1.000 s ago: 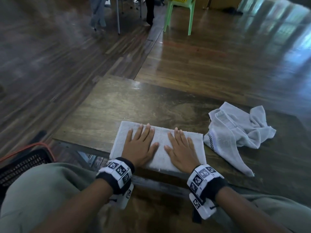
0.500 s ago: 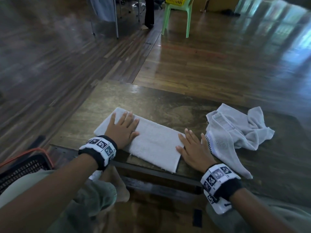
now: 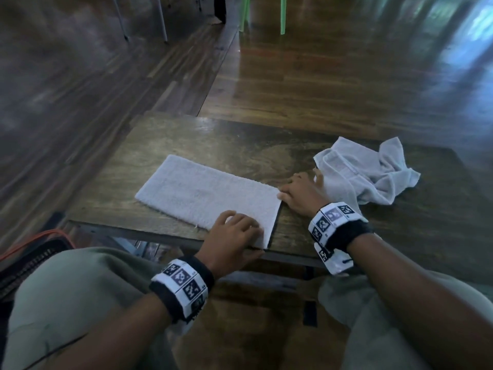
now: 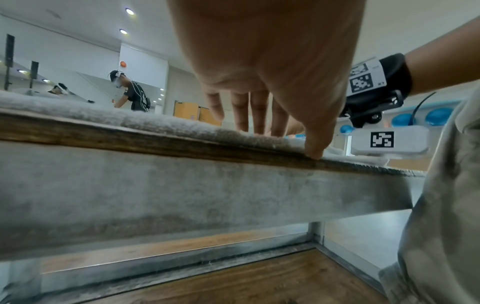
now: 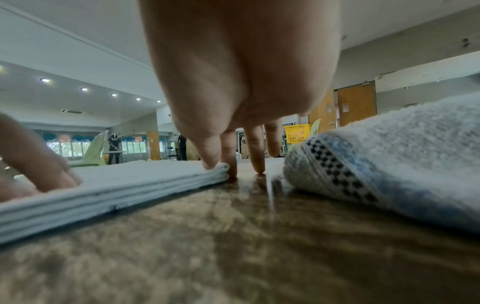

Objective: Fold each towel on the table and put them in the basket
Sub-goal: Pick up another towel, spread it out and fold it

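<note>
A white towel point(image 3: 202, 193) point(image 5: 130, 181) point(image 4: 155, 123), folded into a long strip, lies aslant on the wooden table point(image 3: 213, 140). My left hand point(image 3: 250, 236) point(image 4: 285, 142) is on its near right corner, fingers on top and thumb tip against the edge at the table's rim. My right hand point(image 3: 290, 190) point(image 5: 223, 166) pinches the far right corner, thumb on top and index tip against the layered edge. A second, crumpled grey-white towel point(image 3: 368, 172) point(image 5: 389, 164) lies just right of that hand. The black basket point(image 3: 29, 260) with an orange rim sits on the floor at lower left, partly hidden by my knee.
The table's near edge point(image 3: 160, 236) runs just above my knees. Green chair legs point(image 3: 262, 12) and metal legs point(image 3: 162, 20) stand on the wooden floor far behind. A yellow basket point(image 5: 296, 133) and several people show far off in the wrist views.
Both hands pressed flat on the towel's middle, then slid apart. The left hand has now crossed to the right end, and both hands hold that end's corners. The towel has turned aslant.
</note>
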{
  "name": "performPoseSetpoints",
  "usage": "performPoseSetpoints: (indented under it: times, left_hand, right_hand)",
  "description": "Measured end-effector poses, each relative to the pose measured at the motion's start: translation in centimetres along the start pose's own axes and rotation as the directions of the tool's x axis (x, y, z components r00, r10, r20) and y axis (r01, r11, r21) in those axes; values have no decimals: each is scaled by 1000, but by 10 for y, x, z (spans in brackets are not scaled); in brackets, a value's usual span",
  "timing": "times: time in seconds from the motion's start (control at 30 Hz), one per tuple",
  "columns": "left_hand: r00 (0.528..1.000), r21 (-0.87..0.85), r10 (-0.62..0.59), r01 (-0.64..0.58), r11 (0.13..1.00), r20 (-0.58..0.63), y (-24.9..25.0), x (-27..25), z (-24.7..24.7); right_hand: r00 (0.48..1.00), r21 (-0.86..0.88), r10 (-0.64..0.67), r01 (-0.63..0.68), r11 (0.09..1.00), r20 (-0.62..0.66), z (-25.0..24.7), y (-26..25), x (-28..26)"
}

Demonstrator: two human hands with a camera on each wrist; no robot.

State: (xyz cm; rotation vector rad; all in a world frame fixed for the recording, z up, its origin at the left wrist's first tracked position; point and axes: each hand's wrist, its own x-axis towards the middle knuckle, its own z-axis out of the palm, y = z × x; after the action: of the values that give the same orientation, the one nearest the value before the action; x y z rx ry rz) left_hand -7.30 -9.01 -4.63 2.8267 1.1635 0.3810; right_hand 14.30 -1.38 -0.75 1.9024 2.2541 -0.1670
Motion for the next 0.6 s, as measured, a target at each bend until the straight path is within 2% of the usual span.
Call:
performPoseSetpoints:
  times: [0.1, 0.4, 0.53, 0.6]
  left_hand:
    - [1000, 27, 10, -9, 1000, -27, 1, -2, 6]
    - [990, 97, 68, -56, 994, -124, 6, -3, 10]
    - [985, 87, 111, -100, 991, -134, 12, -3, 8]
    - [983, 69, 130, -122, 990, -127, 17, -1, 7]
  right_hand:
    - [1000, -1, -2, 2, 1000, -29, 3, 0, 0]
    - [993, 138, 1, 15, 990, -120, 7, 0, 1]
    - [984, 311, 76, -22, 950, -164, 6, 7, -3]
    - [987, 439, 104, -40, 898, -124, 2, 15, -9]
